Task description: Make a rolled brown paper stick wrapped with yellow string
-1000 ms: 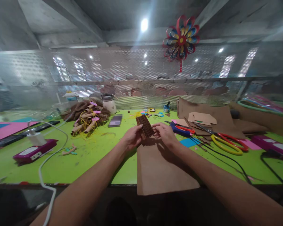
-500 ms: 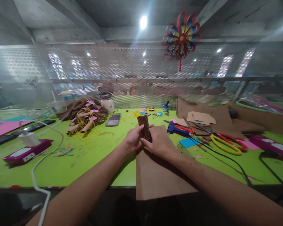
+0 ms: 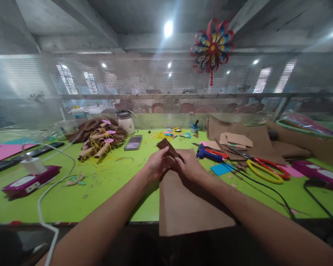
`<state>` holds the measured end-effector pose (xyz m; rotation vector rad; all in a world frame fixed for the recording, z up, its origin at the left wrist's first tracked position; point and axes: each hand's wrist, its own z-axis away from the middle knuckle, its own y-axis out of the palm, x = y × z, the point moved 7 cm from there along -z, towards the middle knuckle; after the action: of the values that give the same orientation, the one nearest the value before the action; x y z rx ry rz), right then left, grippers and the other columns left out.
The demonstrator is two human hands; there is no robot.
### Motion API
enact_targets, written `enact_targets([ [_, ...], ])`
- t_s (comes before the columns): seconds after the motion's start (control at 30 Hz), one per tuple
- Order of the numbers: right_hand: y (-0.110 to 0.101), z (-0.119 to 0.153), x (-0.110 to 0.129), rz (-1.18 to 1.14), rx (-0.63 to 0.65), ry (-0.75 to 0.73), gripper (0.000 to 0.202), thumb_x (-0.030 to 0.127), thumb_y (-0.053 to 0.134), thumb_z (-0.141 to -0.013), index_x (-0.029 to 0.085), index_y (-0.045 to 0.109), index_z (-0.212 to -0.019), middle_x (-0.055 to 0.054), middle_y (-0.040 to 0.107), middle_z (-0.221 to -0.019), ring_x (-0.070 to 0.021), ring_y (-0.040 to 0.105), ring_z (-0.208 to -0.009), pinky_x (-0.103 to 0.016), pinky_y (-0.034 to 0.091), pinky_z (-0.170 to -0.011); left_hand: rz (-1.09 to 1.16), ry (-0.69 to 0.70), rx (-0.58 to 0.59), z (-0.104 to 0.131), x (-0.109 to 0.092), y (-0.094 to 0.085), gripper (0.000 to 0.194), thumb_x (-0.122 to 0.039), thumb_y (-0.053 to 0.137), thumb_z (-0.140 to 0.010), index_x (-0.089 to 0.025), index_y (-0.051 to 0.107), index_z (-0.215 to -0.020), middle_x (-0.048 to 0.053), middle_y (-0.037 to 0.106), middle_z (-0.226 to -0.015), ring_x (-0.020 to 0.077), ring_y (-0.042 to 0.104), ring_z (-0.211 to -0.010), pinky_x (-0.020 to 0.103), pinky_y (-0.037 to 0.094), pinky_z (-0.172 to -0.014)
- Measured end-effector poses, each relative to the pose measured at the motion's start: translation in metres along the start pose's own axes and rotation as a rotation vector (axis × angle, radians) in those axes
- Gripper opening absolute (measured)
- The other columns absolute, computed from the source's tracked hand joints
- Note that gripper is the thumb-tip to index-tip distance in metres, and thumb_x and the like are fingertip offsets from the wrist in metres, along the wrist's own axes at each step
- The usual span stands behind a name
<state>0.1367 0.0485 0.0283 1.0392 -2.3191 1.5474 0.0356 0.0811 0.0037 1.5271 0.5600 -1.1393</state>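
Layered brown paper bundle is held between both hands, above the far end of a flat brown paper sheet that overhangs the near edge of the green table. A second ago its ridged broad face showed, and half a second ago it stood nearly upright; now it is tipped over to the left, which suggests the layers are being turned and squeezed together. Its long axis slants from far left to near right, the far end pointing away and leftward, while the near end disappears under the right hand. Left hand is partly curled, thumb over the bundle's side; the right is cupped round the near end, thumb pressed along it, though its other fingers are mostly hidden.
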Motion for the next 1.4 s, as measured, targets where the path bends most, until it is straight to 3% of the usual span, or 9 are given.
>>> enact_targets([
  [0.13, -0.01, -0.003, 0.0, -0.096, 0.035, -0.093, 0.032, 0.019, 0.04, -0.089, 0.018, 0.064, -0.111, -0.006, 0.069, -0.092, -0.0173, 0.06, -0.08, -0.028, 0.042, -0.073, -0.173, 0.291, -0.302, -0.002, -0.035, -0.033, 0.016, -0.031, 0.057, -0.08, -0.018, 0.06, -0.09, 0.004, 0.064, -0.082, 0.0148, 0.06, -0.076, 0.023, 0.048, -0.066],
  [0.23, -0.012, -0.002, 0.001, -0.069, 0.128, -0.154, 0.028, 0.019, 0.046, -0.085, 0.016, 0.068, -0.103, -0.008, 0.07, -0.094, -0.0196, 0.061, -0.081, -0.03, 0.043, -0.074, -0.458, 0.55, -0.385, 0.004, -0.061, -0.036, 0.018, -0.028, 0.061, -0.076, -0.019, 0.063, -0.091, 0.005, 0.064, -0.095, 0.0185, 0.056, -0.095, 0.024, 0.045, -0.077],
  [0.43, -0.005, -0.002, -0.008, -0.261, 0.239, -0.165, 0.028, 0.02, 0.05, -0.082, 0.021, 0.069, -0.104, -0.004, 0.07, -0.1, -0.0191, 0.061, -0.09, -0.032, 0.045, -0.082, -0.934, 0.525, 0.004, 0.004, -0.037, -0.001, 0.006, -0.02, 0.068, -0.066, -0.022, 0.069, -0.061, 0.005, 0.066, -0.069, 0.0231, 0.057, -0.089, 0.027, 0.041, -0.083],
  [0.6, 0.005, -0.004, -0.022, -0.444, 0.232, -0.074, 0.026, 0.023, 0.052, -0.081, 0.013, 0.07, -0.096, -0.005, 0.07, -0.085, -0.0145, 0.06, -0.071, -0.027, 0.047, -0.067, -0.848, 0.344, 0.2, 0.009, -0.021, 0.008, 0.01, -0.019, 0.064, -0.069, -0.024, 0.071, -0.075, 0.005, 0.07, -0.08, 0.0243, 0.06, -0.093, 0.026, 0.045, -0.075],
  [0.8, 0.006, -0.008, -0.032, -0.639, 0.166, 0.097, 0.024, 0.03, 0.058, -0.077, 0.012, 0.066, -0.091, 0.001, 0.059, -0.058, -0.0082, 0.047, -0.046, -0.02, 0.038, -0.045, -0.875, 0.378, 0.277, 0.011, -0.025, 0.014, 0.035, -0.008, 0.065, -0.062, -0.025, 0.071, -0.091, 0.006, 0.069, -0.103, 0.0225, 0.057, -0.101, 0.024, 0.043, -0.08],
  [0.93, 0.005, -0.012, -0.048, -0.679, 0.037, 0.205, 0.028, 0.039, 0.054, -0.081, 0.015, 0.06, -0.093, 0.002, 0.055, -0.058, -0.0089, 0.05, -0.047, -0.02, 0.041, -0.046, -1.27, 0.444, 0.204, 0.003, -0.025, 0.006, 0.031, -0.015, 0.061, -0.069, -0.023, 0.07, -0.097, 0.007, 0.069, -0.095, 0.0214, 0.06, -0.087, 0.027, 0.042, -0.076],
  [1.07, 0.007, -0.011, -0.055, -0.599, -0.019, 0.256, 0.035, 0.044, 0.042, -0.086, 0.015, 0.06, -0.077, 0.0, 0.055, -0.058, -0.0111, 0.051, -0.047, -0.023, 0.04, -0.046, -1.484, 0.483, -0.038, -0.003, -0.039, -0.013, 0.017, -0.03, 0.056, -0.076, -0.019, 0.068, -0.084, 0.007, 0.067, -0.073, 0.0184, 0.058, -0.063, 0.028, 0.04, -0.06],
  [1.23, 0.02, 0.009, 0.0, -0.211, 0.173, -0.061, 0.027, 0.04, 0.061, -0.076, 0.015, 0.069, -0.085, -0.008, 0.065, -0.084, -0.0212, 0.056, -0.083, -0.034, 0.044, -0.075, -1.324, 0.5, -0.354, -0.002, -0.066, -0.039, 0.017, -0.034, 0.054, -0.078, -0.018, 0.057, -0.077, 0.003, 0.062, -0.06, 0.0155, 0.059, -0.053, 0.025, 0.041, -0.052],
  [1.4, 0.043, 0.026, 0.044, 0.162, 0.28, -0.329, 0.044, 0.05, 0.044, -0.086, 0.023, 0.057, -0.119, -0.01, 0.052, -0.127, -0.03, 0.042, -0.116, -0.051, 0.028, -0.097, -1.081, 0.437, -0.399, -0.002, -0.07, -0.045, 0.013, -0.029, 0.054, -0.078, -0.016, 0.054, -0.08, 0.002, 0.062, -0.057, 0.0142, 0.06, -0.05, 0.022, 0.044, -0.049],
])
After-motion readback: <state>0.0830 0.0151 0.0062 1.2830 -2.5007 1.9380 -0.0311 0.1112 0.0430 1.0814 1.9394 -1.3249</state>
